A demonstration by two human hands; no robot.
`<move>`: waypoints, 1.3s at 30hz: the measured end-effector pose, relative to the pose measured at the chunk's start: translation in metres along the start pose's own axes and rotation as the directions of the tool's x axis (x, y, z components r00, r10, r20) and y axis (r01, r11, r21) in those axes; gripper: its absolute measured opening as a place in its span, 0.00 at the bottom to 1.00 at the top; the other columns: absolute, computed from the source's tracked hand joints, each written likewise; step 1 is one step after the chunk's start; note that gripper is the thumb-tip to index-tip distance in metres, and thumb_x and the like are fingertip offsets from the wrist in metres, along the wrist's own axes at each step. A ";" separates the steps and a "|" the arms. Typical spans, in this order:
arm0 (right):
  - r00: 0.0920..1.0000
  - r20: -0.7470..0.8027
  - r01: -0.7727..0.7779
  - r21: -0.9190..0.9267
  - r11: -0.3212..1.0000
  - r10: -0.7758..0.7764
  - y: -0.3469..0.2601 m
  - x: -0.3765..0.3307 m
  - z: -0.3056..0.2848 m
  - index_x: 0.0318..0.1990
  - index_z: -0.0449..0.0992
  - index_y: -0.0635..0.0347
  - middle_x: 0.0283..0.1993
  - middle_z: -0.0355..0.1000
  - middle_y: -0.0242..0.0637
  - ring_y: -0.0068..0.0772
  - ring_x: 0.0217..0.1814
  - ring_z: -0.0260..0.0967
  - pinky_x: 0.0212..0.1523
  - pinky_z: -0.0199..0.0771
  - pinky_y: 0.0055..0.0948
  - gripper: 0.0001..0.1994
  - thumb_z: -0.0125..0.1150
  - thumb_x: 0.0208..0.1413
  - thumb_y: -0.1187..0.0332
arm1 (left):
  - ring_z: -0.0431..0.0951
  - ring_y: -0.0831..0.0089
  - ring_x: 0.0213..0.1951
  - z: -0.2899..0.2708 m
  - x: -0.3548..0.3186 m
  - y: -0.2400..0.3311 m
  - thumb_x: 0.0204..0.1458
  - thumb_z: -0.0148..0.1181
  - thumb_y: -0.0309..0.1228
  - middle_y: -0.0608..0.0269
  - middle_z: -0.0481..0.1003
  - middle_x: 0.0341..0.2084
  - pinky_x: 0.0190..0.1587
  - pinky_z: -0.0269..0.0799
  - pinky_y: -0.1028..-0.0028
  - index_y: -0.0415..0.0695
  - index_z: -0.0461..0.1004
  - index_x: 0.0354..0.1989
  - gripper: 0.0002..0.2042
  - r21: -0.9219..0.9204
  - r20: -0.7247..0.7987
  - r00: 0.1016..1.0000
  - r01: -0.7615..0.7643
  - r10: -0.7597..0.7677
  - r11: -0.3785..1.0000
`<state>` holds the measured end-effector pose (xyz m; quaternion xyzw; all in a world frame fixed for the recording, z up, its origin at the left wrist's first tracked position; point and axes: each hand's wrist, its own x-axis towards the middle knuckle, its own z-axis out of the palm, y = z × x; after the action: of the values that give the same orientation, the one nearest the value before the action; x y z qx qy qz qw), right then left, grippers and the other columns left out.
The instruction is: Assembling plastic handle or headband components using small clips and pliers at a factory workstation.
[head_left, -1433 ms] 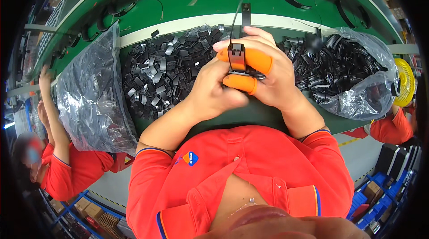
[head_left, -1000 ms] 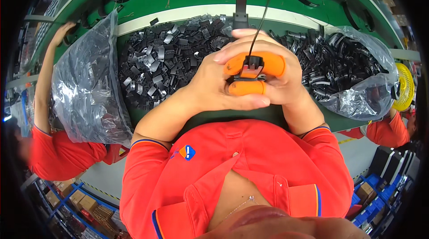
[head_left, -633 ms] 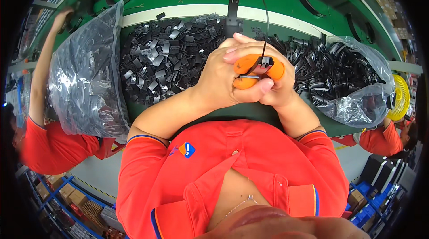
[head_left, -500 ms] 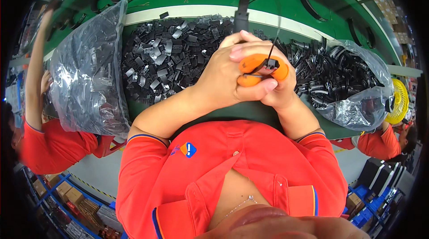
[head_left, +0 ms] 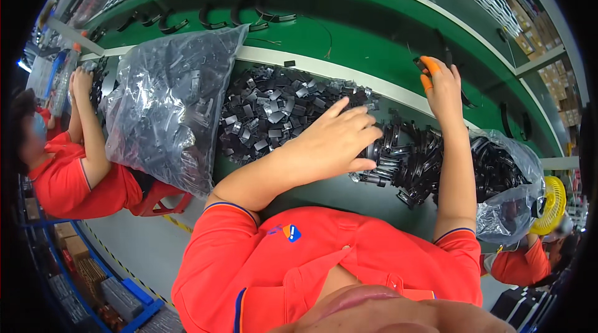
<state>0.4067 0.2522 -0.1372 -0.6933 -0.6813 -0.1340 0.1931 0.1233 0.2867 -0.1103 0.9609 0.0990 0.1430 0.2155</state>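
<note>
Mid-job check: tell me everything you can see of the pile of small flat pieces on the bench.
The pile of flat pieces is a loose heap of many small, roughly rectangular bits, black to dark grey, some glinting like smooth plastic. They lie at mixed angles, overlapping, on the dark green bench, between the clear bag at left and the curved black parts at right. The left hand is spread near its right side; whether it touches any piece is unclear.
</note>
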 end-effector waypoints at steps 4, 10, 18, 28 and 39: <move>0.910 0.256 -0.266 -0.248 0.932 0.327 0.009 -0.015 0.012 0.57 0.61 0.54 0.59 0.58 0.39 0.40 0.60 0.56 0.61 0.44 0.55 0.30 0.62 0.44 0.65 | 0.67 0.57 0.50 -0.005 0.001 -0.023 0.47 0.57 0.42 0.52 0.69 0.43 0.54 0.59 0.63 0.38 0.68 0.44 0.22 -0.174 0.139 0.989 -0.029 0.054 0.984; 0.924 0.230 -0.332 0.088 0.939 0.306 -0.030 -0.053 -0.014 0.56 0.63 0.54 0.58 0.61 0.39 0.41 0.62 0.55 0.63 0.39 0.52 0.25 0.58 0.48 0.69 | 0.70 0.71 0.43 -0.062 0.060 -0.156 0.51 0.53 0.39 0.61 0.69 0.42 0.45 0.66 0.73 0.44 0.69 0.47 0.17 -0.484 -0.234 0.911 0.194 -0.340 0.853; 0.836 0.089 -0.537 0.333 0.775 0.541 -0.024 -0.122 -0.046 0.52 0.69 0.58 0.46 0.71 0.41 0.34 0.49 0.68 0.51 0.62 0.26 0.20 0.57 0.48 0.75 | 0.72 0.52 0.46 -0.029 0.090 -0.390 0.46 0.53 0.51 0.46 0.73 0.39 0.49 0.67 0.60 0.39 0.75 0.36 0.24 0.333 -0.510 0.538 0.843 -0.671 0.423; 0.802 0.193 -0.580 0.479 0.659 0.565 0.002 -0.138 -0.038 0.43 0.73 0.59 0.38 0.70 0.34 0.26 0.35 0.67 0.38 0.66 0.22 0.12 0.57 0.49 0.76 | 0.70 0.74 0.25 -0.059 0.138 -0.311 0.50 0.54 0.27 0.56 0.72 0.23 0.27 0.63 0.77 0.38 0.67 0.28 0.06 -0.806 -0.405 0.613 0.110 -0.678 0.581; 0.885 0.239 -0.388 -0.092 0.917 0.398 -0.012 -0.118 -0.026 0.28 0.72 0.60 0.34 0.69 0.37 0.40 0.39 0.67 0.37 0.61 0.36 0.07 0.61 0.43 0.68 | 0.61 0.78 0.27 -0.037 0.077 -0.043 0.55 0.50 0.37 0.67 0.62 0.22 0.33 0.60 0.80 0.34 0.60 0.50 0.20 -0.931 -0.193 0.949 -0.257 -0.248 -0.259</move>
<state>0.3922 0.1348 -0.1660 -0.8320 -0.5428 -0.0166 0.1134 0.1778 0.3584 -0.0791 0.3711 -0.0249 0.3162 0.8727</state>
